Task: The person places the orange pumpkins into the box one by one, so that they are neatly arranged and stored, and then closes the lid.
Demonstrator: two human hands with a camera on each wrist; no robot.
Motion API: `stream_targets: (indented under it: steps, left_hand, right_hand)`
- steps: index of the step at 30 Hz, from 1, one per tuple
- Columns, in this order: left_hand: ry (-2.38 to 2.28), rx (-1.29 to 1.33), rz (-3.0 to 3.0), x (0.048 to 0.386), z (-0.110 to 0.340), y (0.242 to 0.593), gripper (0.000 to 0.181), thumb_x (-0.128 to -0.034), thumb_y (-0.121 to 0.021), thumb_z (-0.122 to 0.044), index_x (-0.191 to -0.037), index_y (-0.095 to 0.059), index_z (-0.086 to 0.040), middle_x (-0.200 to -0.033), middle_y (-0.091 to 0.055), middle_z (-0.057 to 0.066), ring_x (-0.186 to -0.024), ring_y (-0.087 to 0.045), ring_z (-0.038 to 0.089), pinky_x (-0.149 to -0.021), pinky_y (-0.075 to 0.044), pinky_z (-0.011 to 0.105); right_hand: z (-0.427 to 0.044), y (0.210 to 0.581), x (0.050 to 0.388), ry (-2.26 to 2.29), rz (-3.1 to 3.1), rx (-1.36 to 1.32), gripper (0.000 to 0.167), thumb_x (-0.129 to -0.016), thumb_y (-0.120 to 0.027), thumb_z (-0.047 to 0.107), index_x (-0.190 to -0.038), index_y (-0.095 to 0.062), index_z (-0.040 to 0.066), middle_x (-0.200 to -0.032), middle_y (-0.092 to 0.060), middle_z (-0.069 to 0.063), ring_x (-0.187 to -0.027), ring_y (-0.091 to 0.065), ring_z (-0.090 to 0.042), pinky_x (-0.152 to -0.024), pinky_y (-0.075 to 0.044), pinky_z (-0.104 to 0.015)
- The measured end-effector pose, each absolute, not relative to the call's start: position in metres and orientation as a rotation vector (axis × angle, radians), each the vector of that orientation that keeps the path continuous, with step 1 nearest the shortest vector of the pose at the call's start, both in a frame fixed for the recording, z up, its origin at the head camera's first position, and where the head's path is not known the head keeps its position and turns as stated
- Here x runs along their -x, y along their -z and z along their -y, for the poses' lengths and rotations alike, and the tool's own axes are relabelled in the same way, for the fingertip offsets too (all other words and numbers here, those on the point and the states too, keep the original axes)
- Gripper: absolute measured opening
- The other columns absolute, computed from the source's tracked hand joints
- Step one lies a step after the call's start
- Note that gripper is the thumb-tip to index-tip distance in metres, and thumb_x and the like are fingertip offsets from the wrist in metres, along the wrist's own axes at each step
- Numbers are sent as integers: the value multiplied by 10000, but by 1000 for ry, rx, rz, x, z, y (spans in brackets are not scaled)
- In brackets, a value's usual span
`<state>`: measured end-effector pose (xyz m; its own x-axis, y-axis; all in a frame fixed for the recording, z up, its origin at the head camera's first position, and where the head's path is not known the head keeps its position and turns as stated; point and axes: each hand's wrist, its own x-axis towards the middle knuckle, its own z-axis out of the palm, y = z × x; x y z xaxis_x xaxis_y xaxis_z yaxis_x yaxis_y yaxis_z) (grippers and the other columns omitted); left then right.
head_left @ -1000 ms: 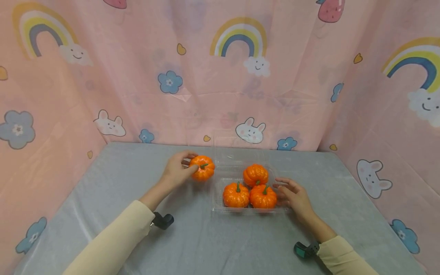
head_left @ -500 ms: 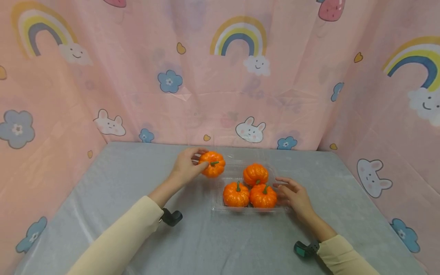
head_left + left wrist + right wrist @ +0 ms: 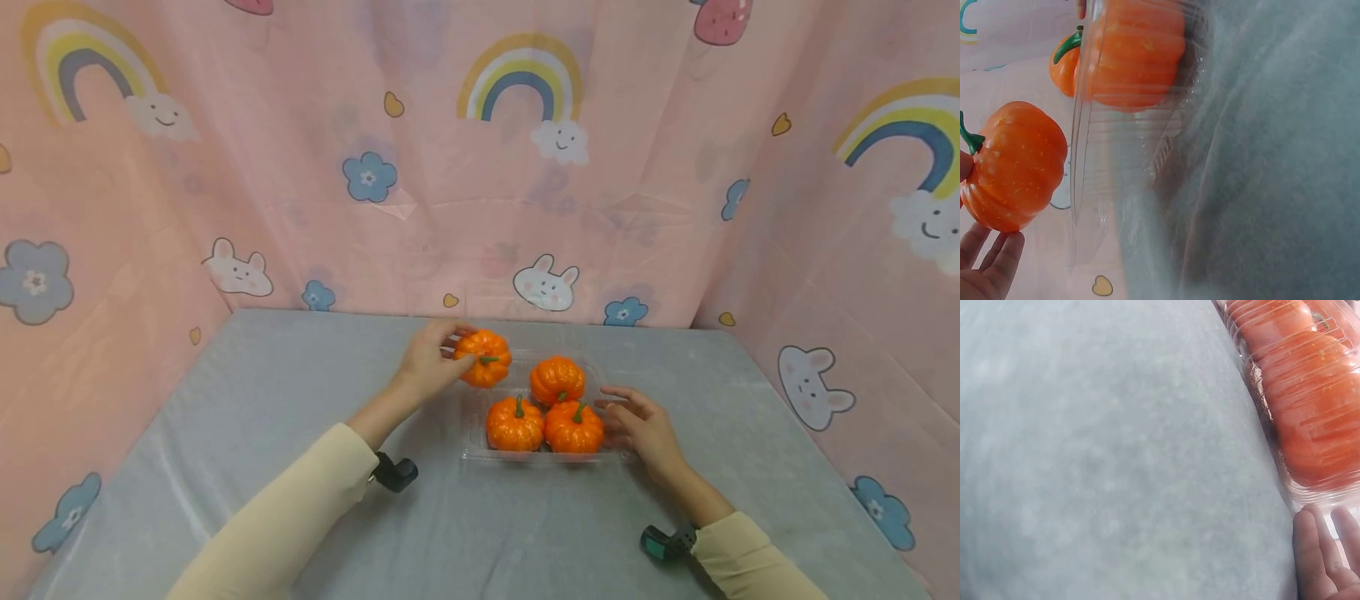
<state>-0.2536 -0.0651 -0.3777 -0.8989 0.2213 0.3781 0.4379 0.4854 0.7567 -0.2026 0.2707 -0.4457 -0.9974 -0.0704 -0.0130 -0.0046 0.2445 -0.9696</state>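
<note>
My left hand pinches an orange pumpkin with a green stem above the back left of a clear plastic box. The left wrist view shows this pumpkin beside the box wall, thumb near its stem and fingers beneath. Inside the box sit three more pumpkins: one at the back right, one at front left, one at front right. My right hand is at the box's right side, fingers extended; in the right wrist view the fingertips are by the clear wall.
The box's clear lid stands open behind it, hard to make out. A grey cloth covers the table. A pink patterned curtain hangs along the back and both sides. Each wrist wears a small dark camera.
My left hand has carried its pumpkin to the right, from beside the box to over its back left part. The right hand and the three boxed pumpkins have stayed in place.
</note>
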Motion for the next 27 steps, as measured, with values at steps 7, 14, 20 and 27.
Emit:
stream_targets:
  steps: [7, 14, 20, 27]
  left_hand:
    - [1368, 634, 2487, 254, 58, 381, 337, -798, -713, -68, -1129, -647, -65, -1126, -629, 125, -944, -629, 244, -812, -572, 333]
    - [1334, 665, 2513, 253, 52, 385, 343, -799, -712, -69, -1136, -650, -64, -1124, -626, 121, -958, -614, 241, -819, -570, 340]
    - [1319, 673, 2535, 252, 48, 388, 355, -796, -710, -68, -1147, -653, -70, -1134, -613, 123, -971, -601, 239, -822, -565, 316]
    - [1327, 679, 2561, 253, 43, 390, 358, -796, -701, -74, -1151, -656, -86, -1154, -595, 136, -998, -596, 249, -834, -563, 323]
  right_hand:
    - [-271, 445, 203, 1892, -2438, 82, 468, -998, -513, 289, -1360, -463, -3, -1105, -696, 71, -844, -697, -86, -726, -592, -308]
    - [-270, 444, 201, 1890, -2440, 73, 458, -1002, -507, 272, -1362, -459, -7, -1178, -683, -51, -843, -694, -81, -727, -592, -315]
    - [-270, 444, 200, 1917, -2418, 75, 457, -999, -513, 264, -1366, -458, -5, -1146, -692, 13, -842, -693, -82, -723, -592, -316]
    - [-271, 445, 201, 1919, -2412, 90, 467, -999, -511, 273, -1358, -452, -21, -1067, -689, 129, -840, -696, -84, -716, -590, -302]
